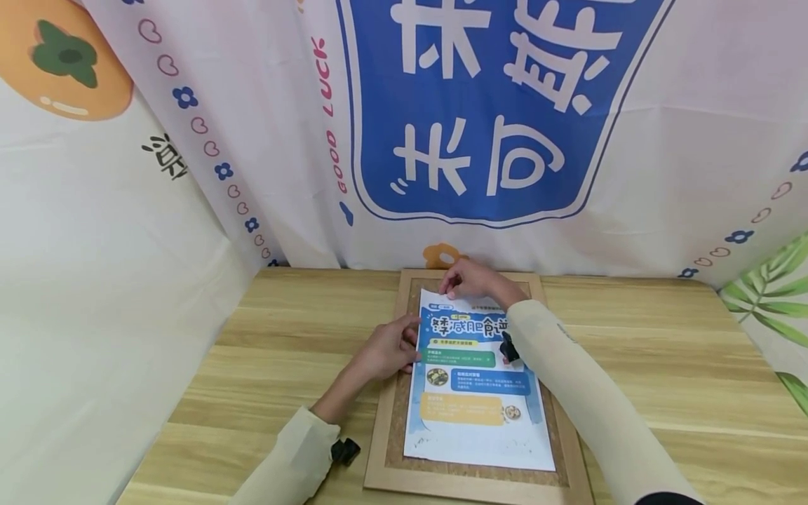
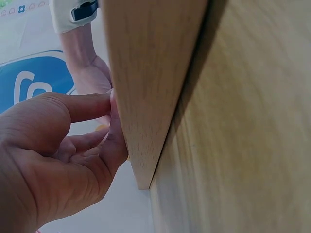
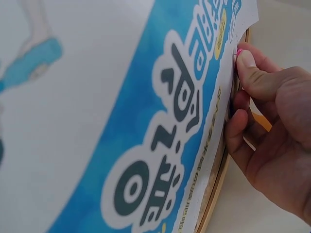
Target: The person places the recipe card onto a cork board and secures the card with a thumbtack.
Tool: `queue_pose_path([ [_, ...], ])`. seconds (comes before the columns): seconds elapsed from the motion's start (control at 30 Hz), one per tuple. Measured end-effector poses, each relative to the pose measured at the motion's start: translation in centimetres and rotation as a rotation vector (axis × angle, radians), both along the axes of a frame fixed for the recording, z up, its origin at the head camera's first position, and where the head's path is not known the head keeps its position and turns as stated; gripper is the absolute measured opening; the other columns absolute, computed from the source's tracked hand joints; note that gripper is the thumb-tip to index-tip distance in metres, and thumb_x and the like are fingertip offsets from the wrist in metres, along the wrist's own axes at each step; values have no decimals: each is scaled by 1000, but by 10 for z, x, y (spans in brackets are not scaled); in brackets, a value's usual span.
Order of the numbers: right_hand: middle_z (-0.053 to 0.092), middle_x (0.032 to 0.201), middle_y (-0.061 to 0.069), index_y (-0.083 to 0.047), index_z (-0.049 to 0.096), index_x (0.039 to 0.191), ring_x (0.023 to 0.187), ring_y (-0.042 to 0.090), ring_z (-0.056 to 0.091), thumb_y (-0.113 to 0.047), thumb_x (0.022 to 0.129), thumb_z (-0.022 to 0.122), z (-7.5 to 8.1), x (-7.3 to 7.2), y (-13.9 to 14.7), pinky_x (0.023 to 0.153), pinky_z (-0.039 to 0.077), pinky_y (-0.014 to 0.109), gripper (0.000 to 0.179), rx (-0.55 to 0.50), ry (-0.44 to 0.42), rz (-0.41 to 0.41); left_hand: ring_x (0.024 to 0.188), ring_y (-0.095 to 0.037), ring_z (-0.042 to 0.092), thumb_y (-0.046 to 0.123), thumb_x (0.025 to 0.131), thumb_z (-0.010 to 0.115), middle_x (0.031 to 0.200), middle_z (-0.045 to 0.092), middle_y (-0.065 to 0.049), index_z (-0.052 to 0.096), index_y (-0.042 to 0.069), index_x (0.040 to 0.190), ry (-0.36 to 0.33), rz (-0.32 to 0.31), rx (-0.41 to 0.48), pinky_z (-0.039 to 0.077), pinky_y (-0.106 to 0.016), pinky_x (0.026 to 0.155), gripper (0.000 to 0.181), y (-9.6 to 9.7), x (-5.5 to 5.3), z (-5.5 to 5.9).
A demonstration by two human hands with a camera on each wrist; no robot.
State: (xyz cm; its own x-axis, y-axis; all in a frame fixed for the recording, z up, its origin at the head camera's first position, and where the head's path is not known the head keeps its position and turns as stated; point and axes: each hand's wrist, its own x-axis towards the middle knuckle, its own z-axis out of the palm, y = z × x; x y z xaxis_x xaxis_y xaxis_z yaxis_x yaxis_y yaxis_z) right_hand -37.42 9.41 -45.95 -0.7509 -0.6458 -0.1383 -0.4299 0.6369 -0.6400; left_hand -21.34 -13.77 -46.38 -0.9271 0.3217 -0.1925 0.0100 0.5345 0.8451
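In the head view a framed cork board (image 1: 480, 487) lies on the table (image 1: 265, 393), its top strip at the table's far edge, near the middle, below a printed cloth (image 1: 631, 210); the poster (image 1: 476, 382) lies inside the frame, with bare cork showing along its left and near edges; the left hand (image 1: 388, 347) is at the poster's left edge, and the right hand (image 1: 473, 277) is bent over its far edge, close to the far left corner. In the left wrist view the left thumb and forefinger come together just past the side of the frame; whether they pinch paper or merely press together, I cannot tell, as the wood hides it. In the right wrist view the right thumb and forefinger pinch a tiny pink pin (image 3: 239, 51) at the poster's far edge, the other fingers curled below by the frame; the paper looks wavy there, and the pin's point is hidden. The step in hand looks like pinning this corner; to do it well, I would square the poster to the frame first, hold its left side steady and flat, set the pin slightly in from the margin so the paper doesn't tear, and push straight down into cork, fingertips clear of the point.
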Motion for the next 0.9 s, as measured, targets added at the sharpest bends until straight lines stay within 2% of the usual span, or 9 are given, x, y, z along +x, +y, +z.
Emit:
queue_pose_path([
  [0.3,78,100,6,-9,84,107,90,19,63,-1,96,77,-1,1,-3,87,54,29,15,-22,21,-14,81,-14,71,-11,93,74,110,64,-15,49,1,157,2,0,-9,66,-30,65,70,0,0,1],
  [0.57,77,98,3,-13,84,103,91,19,61,-2,96,78,-2,2,-2,86,52,30,14,3,39,-54,80,-14,71,-11,93,74,109,65,-15,49,0,157,8,-9,-13,65,-29,64,69,1,0,2],
  [0.9,78,103,4,-12,84,108,94,19,63,-4,98,76,0,5,-1,90,56,32,16,-1,50,-33,80,-14,71,-11,93,74,109,64,-14,49,0,157,15,-8,-15,65,-29,63,69,1,1,1],
])
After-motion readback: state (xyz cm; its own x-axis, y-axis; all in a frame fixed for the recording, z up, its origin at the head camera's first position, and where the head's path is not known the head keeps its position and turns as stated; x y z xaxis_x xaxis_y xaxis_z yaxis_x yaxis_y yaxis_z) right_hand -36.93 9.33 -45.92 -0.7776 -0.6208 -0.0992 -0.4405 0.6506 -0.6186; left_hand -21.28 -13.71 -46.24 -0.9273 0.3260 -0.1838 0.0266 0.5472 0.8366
